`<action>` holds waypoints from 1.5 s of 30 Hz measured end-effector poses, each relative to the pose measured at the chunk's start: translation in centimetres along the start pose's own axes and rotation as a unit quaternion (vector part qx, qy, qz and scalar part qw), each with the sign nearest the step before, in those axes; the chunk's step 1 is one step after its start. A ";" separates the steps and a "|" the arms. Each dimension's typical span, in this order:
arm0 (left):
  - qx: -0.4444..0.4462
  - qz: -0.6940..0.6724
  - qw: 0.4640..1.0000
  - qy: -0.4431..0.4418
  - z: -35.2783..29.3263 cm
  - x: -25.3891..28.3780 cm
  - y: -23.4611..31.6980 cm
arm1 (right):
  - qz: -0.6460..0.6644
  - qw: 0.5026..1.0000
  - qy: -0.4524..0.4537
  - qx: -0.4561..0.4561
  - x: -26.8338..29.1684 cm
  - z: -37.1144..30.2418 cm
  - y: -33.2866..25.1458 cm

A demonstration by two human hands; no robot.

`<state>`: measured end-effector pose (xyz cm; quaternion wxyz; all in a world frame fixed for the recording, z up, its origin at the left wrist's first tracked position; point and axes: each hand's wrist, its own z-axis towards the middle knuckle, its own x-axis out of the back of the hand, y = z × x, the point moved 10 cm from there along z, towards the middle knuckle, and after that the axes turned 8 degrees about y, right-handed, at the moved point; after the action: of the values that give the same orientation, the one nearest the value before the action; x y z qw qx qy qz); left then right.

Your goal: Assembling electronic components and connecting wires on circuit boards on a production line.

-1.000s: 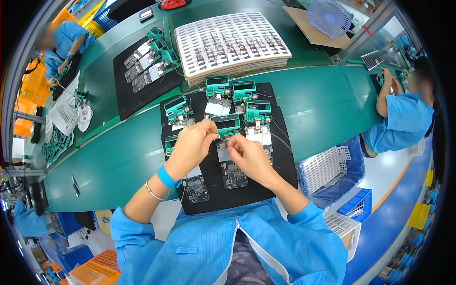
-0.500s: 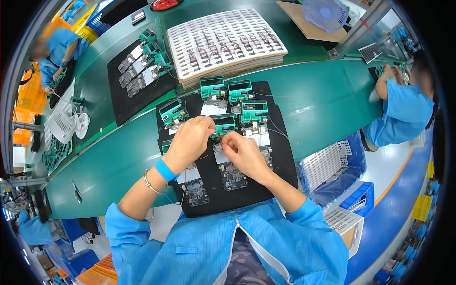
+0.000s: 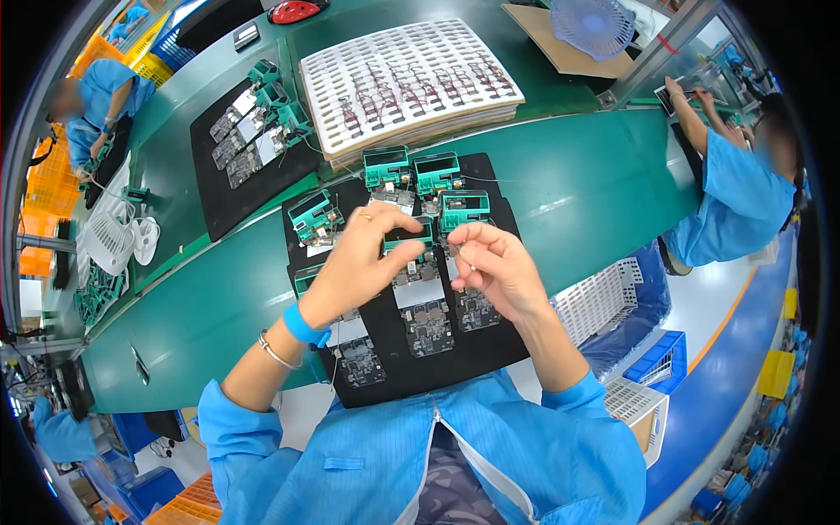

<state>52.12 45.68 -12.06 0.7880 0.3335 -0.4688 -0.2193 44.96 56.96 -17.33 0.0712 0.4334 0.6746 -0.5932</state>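
Observation:
My left hand (image 3: 359, 262) hovers by the green plastic frame (image 3: 425, 234) of the middle circuit board (image 3: 429, 329), thumb and forefinger apart with nothing between them. A blue band and a bracelet circle that wrist. To its right, my right hand (image 3: 500, 267) is raised over the neighbouring board (image 3: 478, 311), its thumb and fingertips pinched together. Whatever they pinch is too small to make out. Several boards with green frames lie in rows on the black mat (image 3: 394, 381); my hands cover parts of them.
Beyond the mat, a stack of white trays (image 3: 407, 87) carries thin wired parts. Another black mat (image 3: 206, 188) with boards lies at the far left. A blue lined bin (image 3: 652, 284) stands at the right below the bench. Co-workers sit at both sides.
My hands have come apart from the middle frame. The left thumb and forefinger have spread; the right hand has lifted away to the right. The right-side co-worker's arms have reached outward.

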 end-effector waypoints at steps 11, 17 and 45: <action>0.018 0.093 0.995 -0.028 4.1 -3.8 -0.3 | -0.452 0.866 0.158 0.147 4.1 0.9 -3.4; 0.013 0.190 0.977 -0.092 5.3 -5.5 -1.2 | -0.512 0.824 0.167 0.178 3.9 1.2 -3.3; 0.208 0.234 0.947 0.069 -4.0 1.9 -3.1 | -0.670 0.675 -0.166 0.260 -2.6 6.2 -4.4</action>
<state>56.41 43.61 -14.58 0.7606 0.3851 -0.5134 0.0977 41.07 50.68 -14.26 -0.3505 -0.2392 0.5798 -0.6956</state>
